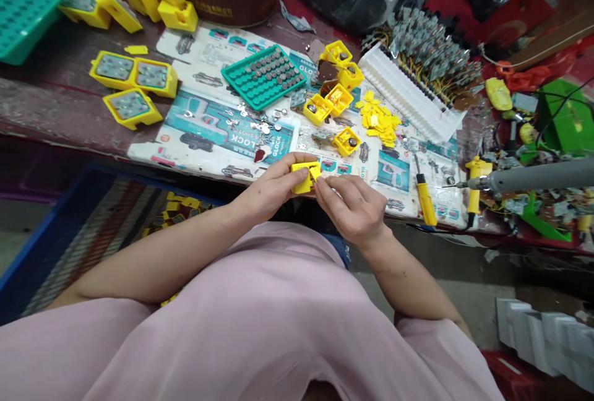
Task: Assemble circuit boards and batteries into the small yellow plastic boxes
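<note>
My left hand (266,190) grips a small yellow plastic housing (301,187) just off the table's front edge, thumb across its top. The fingers of my right hand (355,208) are pinched together at the housing's right side, on a small yellow plastic tab (315,170) that sits tilted over it. Exactly how the tab meets the housing is too small to tell. Beyond my hands, an open yellow housing (347,142) with a round metal part inside lies on the printed cardboard (218,135). More such housings (317,109) stand behind it, beside a heap of yellow tabs (378,119).
A green tray (264,76) holds rows of button cells. On the right are a yellow-handled screwdriver (426,200), a grey electric screwdriver (533,176) jutting in, and a white foam rack (408,94) with wired parts. Yellow housings (134,73) lie at left; a blue crate (88,228) stands below.
</note>
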### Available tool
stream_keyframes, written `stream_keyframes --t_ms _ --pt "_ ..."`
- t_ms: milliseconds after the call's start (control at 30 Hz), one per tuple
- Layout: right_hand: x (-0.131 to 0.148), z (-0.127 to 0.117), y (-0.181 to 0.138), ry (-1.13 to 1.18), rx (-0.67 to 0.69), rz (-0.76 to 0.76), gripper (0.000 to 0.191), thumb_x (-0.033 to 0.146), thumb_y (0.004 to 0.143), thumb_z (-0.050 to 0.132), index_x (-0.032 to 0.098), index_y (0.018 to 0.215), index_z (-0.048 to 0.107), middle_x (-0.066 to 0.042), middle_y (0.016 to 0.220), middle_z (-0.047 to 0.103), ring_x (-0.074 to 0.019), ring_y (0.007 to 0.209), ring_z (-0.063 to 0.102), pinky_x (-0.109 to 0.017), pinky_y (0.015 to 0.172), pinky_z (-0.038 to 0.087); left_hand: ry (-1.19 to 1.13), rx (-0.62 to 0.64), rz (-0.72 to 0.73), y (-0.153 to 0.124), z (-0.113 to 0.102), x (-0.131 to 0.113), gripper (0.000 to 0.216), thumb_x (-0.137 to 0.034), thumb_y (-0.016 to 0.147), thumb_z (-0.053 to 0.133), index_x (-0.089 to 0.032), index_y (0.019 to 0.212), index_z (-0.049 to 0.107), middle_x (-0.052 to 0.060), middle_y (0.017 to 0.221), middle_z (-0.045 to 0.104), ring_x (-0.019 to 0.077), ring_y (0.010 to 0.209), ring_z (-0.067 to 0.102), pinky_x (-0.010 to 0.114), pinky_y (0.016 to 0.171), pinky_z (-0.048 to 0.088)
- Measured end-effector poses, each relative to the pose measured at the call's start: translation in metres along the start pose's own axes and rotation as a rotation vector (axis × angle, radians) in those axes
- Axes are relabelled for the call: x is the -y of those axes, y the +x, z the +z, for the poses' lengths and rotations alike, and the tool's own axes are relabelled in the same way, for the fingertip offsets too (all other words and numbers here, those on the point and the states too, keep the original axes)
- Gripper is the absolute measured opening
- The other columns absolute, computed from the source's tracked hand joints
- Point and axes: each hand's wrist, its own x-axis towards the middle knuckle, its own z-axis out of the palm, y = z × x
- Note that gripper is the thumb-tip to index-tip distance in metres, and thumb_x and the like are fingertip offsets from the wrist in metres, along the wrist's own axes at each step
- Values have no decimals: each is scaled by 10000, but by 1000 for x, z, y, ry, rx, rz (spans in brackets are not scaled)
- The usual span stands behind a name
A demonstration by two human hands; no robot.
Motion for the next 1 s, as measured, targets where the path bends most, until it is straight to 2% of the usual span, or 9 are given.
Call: stream_keyframes --t_ms 133,233,400,533,633,700,800,900,1000 --pt "2 0 3 -18 -5 -2 122 113 854 705 156 969 704 -53 833 734 -154 763 650 -269 675 537 51 17 27 1 -3 7 548 -440 739 769 -196 1187 569 31 1034 656 184 944 627 310 833 532" --pt "2 -1 5 -4 11 19 112 102 857 695 133 965 700 -61 805 718 -155 738 623 -279 670 524 164 -17 132 1 -6 15 500 -458 806 726 -204 1217 597 32 1084 643 179 1004 597 287 883 490" --pt "0 0 5 179 9 183 97 199 897 687 217 990 710 -50 922 712 -153 875 624 -280 772 544 135 -16 213 -2 -6 18 463 -493 849 714 -204 1201 627 36 1124 654 165 1013 598 255 882 477" --pt "9 7 0 336 -80 431 116 251 891 707 282 1003 709 -44 1061 676 -175 1022 623 -354 912 553 52 20 228 -4 -2 15 436 -537 858 708 -209 1137 639 18 998 674 135 869 619 227 760 494" --pt "20 13 -1 696 -111 757 410 354 886 712 325 1275 587 -65 1312 605 -197 1136 630 -376 922 586 100 70 360 -5 -3 14 385 -540 896 664 -228 1121 652 38 1112 675 170 986 650 263 828 521" --pt "26 15 0 997 -25 901 589 437 901 677 344 1433 440 -68 1392 575 -192 1123 654 -347 877 610 156 79 451 -5 -4 16 352 -530 915 642 -239 1112 669 49 1193 662 198 1116 631 300 936 512" --pt "34 17 3 1189 81 965 493 468 947 594 319 1405 487 -41 1224 669 -163 1009 686 -297 848 613 220 35 509 -5 -6 20 334 -523 931 621 -246 1108 681 51 1209 665 209 1188 604 332 1038 471" --pt "38 21 2 1184 20 1009 403 453 942 609 297 1311 573 -24 1093 699 -147 947 691 -263 813 614 241 10 512 -4 -7 22 346 -529 935 608 -240 1114 675 55 1209 670 219 1189 611 357 1066 460" --pt "34 25 -3 1187 0 991 403 452 936 624 302 1308 578 -15 1085 710 -142 930 702 -261 791 623 304 34 522 -4 -9 18 356 -522 957 574 -221 1125 664 65 1192 672 220 1166 623 353 1042 481"
